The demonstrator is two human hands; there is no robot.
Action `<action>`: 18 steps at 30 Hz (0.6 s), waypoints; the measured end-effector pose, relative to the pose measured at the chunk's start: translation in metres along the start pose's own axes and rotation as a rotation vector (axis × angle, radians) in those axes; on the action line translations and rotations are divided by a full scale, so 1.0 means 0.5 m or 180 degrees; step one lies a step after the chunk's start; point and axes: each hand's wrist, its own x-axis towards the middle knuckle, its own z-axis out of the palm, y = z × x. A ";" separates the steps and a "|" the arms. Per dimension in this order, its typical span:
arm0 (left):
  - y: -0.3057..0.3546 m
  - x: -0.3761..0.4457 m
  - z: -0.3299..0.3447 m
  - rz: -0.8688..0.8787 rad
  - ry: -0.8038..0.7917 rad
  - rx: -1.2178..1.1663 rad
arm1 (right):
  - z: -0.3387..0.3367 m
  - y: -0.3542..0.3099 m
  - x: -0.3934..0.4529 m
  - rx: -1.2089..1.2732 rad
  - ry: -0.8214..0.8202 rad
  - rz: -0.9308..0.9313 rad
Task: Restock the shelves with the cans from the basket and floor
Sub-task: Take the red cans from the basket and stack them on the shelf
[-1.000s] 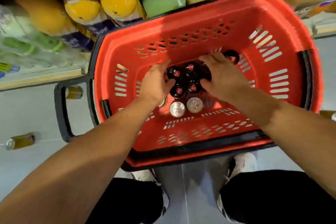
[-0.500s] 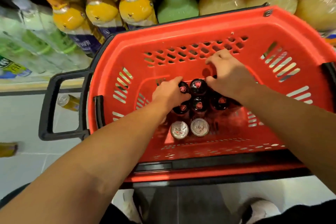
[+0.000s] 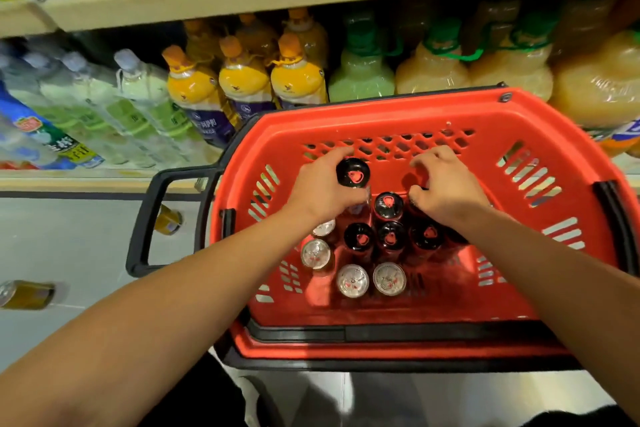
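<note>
Left hand gripping black-topped can raised over red basket; right hand curled round another can (mostly hidden). More cans upright inside; two cans on floor.

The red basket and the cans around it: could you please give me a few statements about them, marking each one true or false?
1. The left hand grips a black-topped can lifted above the others. True.
2. The red basket holds only black-topped cans. False: silver-topped cans stand in it too.
3. Two gold cans lie on the floor left of the basket. True.
4. The right hand rests on the basket's black handle. False: it reaches down among the cans inside the basket.
</note>
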 end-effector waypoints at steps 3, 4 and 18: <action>0.012 -0.020 -0.045 0.0085 0.0345 -0.0763 | 0.004 -0.002 -0.001 0.0084 -0.0028 -0.0023; 0.014 -0.024 -0.055 0.0098 0.0430 -0.1068 | 0.006 -0.005 -0.002 0.0106 -0.0040 -0.0029; 0.025 -0.025 -0.115 0.0467 0.0386 -0.2161 | 0.044 -0.001 0.017 -0.0131 -0.0450 -0.0155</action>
